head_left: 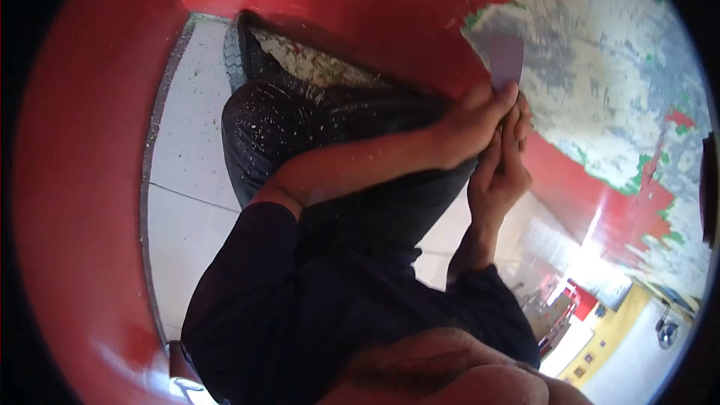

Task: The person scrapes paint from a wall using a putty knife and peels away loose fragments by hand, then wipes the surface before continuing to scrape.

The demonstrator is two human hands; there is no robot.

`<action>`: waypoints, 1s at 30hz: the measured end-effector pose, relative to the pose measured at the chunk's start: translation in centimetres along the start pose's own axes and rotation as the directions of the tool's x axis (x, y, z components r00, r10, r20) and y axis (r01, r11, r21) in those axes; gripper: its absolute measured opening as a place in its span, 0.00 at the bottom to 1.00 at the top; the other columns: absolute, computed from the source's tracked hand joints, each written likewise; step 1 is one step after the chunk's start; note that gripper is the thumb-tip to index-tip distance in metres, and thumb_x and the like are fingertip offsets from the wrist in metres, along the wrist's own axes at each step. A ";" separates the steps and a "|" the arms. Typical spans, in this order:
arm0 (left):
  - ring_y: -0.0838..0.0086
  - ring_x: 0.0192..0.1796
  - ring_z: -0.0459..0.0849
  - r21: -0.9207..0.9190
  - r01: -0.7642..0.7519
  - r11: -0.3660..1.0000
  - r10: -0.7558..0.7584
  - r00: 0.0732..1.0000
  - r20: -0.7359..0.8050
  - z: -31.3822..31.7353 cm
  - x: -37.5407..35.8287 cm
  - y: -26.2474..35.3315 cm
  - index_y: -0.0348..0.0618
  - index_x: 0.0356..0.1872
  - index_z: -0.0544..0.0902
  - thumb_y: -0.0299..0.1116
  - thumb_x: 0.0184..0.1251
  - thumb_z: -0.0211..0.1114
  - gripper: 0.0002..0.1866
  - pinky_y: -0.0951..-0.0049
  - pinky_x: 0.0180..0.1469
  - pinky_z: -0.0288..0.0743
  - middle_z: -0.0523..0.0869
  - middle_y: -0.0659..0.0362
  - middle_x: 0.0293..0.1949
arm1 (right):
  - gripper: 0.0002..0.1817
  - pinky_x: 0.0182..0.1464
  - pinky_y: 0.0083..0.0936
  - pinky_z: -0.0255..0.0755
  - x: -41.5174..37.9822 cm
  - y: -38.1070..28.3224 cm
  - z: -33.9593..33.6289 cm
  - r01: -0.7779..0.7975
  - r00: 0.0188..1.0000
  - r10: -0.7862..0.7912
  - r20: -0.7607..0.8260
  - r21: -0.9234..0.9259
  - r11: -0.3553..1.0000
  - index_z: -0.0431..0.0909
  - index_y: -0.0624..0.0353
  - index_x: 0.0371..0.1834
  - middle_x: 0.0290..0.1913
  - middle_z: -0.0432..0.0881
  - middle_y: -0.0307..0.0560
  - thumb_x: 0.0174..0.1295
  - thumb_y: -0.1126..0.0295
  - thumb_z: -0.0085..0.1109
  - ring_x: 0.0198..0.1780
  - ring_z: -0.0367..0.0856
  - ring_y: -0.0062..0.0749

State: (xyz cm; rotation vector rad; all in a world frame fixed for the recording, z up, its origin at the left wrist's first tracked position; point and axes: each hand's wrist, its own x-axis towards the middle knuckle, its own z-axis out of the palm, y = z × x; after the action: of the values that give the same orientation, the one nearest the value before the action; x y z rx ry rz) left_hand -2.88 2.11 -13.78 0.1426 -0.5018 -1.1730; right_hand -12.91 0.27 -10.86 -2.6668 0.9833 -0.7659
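Observation:
A scraper with a wide, flat blade (507,60) points up against the edge of the bared patch on the wall (592,67). My left hand (469,124) is closed round the scraper near the base of its blade, with the thumb along it. Just below, my right hand (501,180) has its fingers wrapped round the handle, which the hands mostly hide. Red paint (420,15) borders the whitish grey patch, with green paint showing along its ragged edges.
My bent legs in dark trousers (262,124) are dotted with flakes. Behind them an open sack (234,52) holds pale scrapings. White floor tiles (187,142) meet another red wall (82,180) at the left. A fan (666,332) shows at the lower right.

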 end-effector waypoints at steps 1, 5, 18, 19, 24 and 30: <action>0.69 0.32 0.79 -0.008 0.018 1.000 -0.018 0.993 -0.118 -0.1 0.6 -0.5 0.43 0.39 0.70 0.50 0.79 0.43 0.20 0.70 0.38 0.76 0.75 0.60 0.28 | 0.18 0.46 0.25 0.76 0.4 1.1 0.9 0.007 1.000 -0.007 -0.009 0.001 1.000 0.77 0.63 0.59 0.46 0.85 0.58 0.67 0.76 0.48 0.46 0.86 0.33; 0.70 0.31 0.78 -0.198 -0.017 0.980 -0.025 0.978 -0.206 -0.2 0.1 2.6 0.43 0.39 0.70 0.50 0.79 0.42 0.20 0.70 0.38 0.75 0.75 0.59 0.28 | 0.19 0.50 0.26 0.75 1.4 -3.5 -0.2 -0.075 0.986 0.080 0.144 -0.039 0.996 0.76 0.62 0.60 0.49 0.84 0.59 0.67 0.76 0.47 0.51 0.85 0.35; 0.72 0.30 0.77 -0.266 -0.043 0.963 -0.064 0.922 -0.382 -1.0 0.6 -0.6 0.44 0.39 0.70 0.46 0.79 0.44 0.16 0.72 0.36 0.75 0.73 0.60 0.26 | 0.20 0.43 0.22 0.76 0.0 -0.8 0.3 0.042 0.987 -0.010 0.160 -0.193 0.980 0.75 0.60 0.62 0.50 0.84 0.54 0.67 0.75 0.50 0.42 0.87 0.33; 0.72 0.30 0.77 -0.284 -0.111 0.952 0.006 0.938 -0.346 -1.5 0.8 -1.0 0.44 0.39 0.71 0.46 0.80 0.44 0.16 0.72 0.36 0.75 0.74 0.60 0.26 | 0.20 0.43 0.22 0.76 0.6 -0.3 1.1 0.031 0.987 -0.005 0.158 -0.167 0.986 0.75 0.60 0.62 0.51 0.84 0.54 0.67 0.75 0.50 0.41 0.87 0.33; 0.72 0.30 0.77 -0.141 -0.026 0.990 -0.004 0.978 -0.208 -0.9 -0.1 -1.7 0.44 0.38 0.70 0.48 0.79 0.43 0.18 0.72 0.36 0.75 0.74 0.59 0.26 | 0.20 0.46 0.22 0.75 -0.2 -0.6 1.3 0.045 0.999 -0.046 -0.001 -0.051 0.998 0.75 0.60 0.61 0.52 0.82 0.59 0.66 0.77 0.49 0.44 0.86 0.29; 0.73 0.29 0.76 -0.232 0.048 0.971 -0.108 0.962 -0.251 0.0 -0.2 -2.7 0.45 0.37 0.69 0.49 0.79 0.42 0.18 0.72 0.35 0.75 0.73 0.60 0.26 | 0.21 0.49 0.24 0.75 -0.5 -0.9 -0.2 0.019 1.000 -0.019 0.009 0.014 1.000 0.77 0.57 0.61 0.54 0.81 0.59 0.63 0.79 0.49 0.53 0.84 0.37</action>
State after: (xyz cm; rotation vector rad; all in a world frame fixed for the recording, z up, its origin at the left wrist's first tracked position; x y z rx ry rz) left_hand -5.18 1.21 -14.82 0.1213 -0.1292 -1.2584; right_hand -12.84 1.26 -10.59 -2.6687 0.9482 -0.7608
